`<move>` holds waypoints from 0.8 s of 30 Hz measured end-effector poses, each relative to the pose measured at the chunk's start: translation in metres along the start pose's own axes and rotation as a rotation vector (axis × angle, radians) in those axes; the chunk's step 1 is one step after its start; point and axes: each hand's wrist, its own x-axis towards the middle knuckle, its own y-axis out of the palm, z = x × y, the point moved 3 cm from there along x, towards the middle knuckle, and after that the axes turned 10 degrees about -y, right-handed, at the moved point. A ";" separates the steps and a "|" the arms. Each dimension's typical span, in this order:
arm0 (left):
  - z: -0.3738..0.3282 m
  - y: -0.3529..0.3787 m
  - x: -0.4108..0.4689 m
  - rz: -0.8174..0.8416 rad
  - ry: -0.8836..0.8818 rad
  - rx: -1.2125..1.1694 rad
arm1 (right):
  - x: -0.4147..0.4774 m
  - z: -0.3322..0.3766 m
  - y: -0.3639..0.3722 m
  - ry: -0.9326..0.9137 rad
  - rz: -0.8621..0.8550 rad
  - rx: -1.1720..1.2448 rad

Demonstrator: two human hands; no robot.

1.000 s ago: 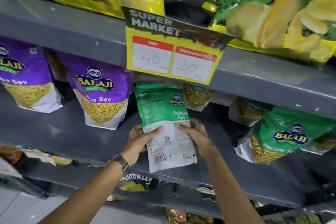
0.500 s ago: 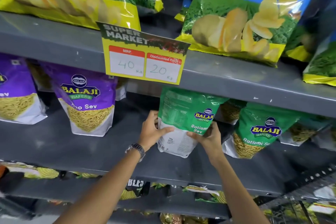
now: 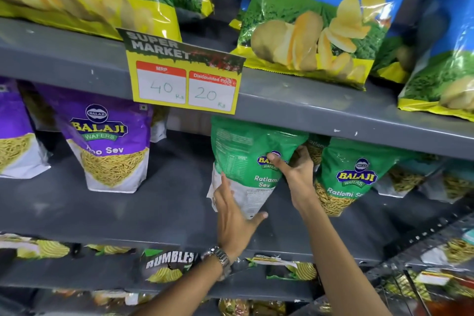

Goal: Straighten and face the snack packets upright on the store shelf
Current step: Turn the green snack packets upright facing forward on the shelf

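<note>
Two hands hold one green Ratlami Sev packet [image 3: 246,161] on the grey middle shelf [image 3: 154,213]. Left hand [image 3: 234,220], above a wristwatch [image 3: 220,258], cups the packet's lower edge with spread fingers; right hand [image 3: 295,174] grips its right side, thumb on front. Right of this packet stands another green packet [image 3: 351,174]; left, a purple Sev packet [image 3: 110,146]; above, a price tag [image 3: 184,77].

Grey metal store shelving [image 3: 320,110], scuffed and stacked in tiers, yellow price card [image 3: 183,77] on the upper edge.

green packet [image 3: 246,161] top hidden behind shelf edge [image 3: 333,115], purple packet [image 3: 12,136] cropped left
</note>
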 end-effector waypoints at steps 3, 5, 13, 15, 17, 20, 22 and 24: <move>-0.002 0.014 -0.007 0.054 0.031 0.029 | -0.006 0.007 0.000 -0.035 0.019 -0.081; -0.003 0.020 -0.007 0.083 0.073 0.047 | -0.013 0.012 0.001 -0.014 0.014 -0.147; -0.007 0.024 0.014 0.040 0.007 -0.012 | -0.040 0.024 0.012 0.057 0.132 -0.104; -0.005 0.019 0.022 0.024 0.001 0.019 | -0.041 0.024 0.008 0.079 0.223 -0.096; -0.002 0.013 0.030 -0.004 0.025 0.069 | -0.038 0.024 0.001 0.091 0.284 -0.073; 0.001 0.002 0.040 -0.001 0.054 0.069 | -0.030 0.025 -0.007 0.098 0.278 -0.061; 0.004 -0.005 0.047 0.022 0.073 0.097 | -0.022 0.021 -0.009 0.061 0.192 -0.141; 0.009 -0.013 0.055 0.021 0.074 0.136 | -0.014 0.014 -0.010 0.026 0.107 -0.234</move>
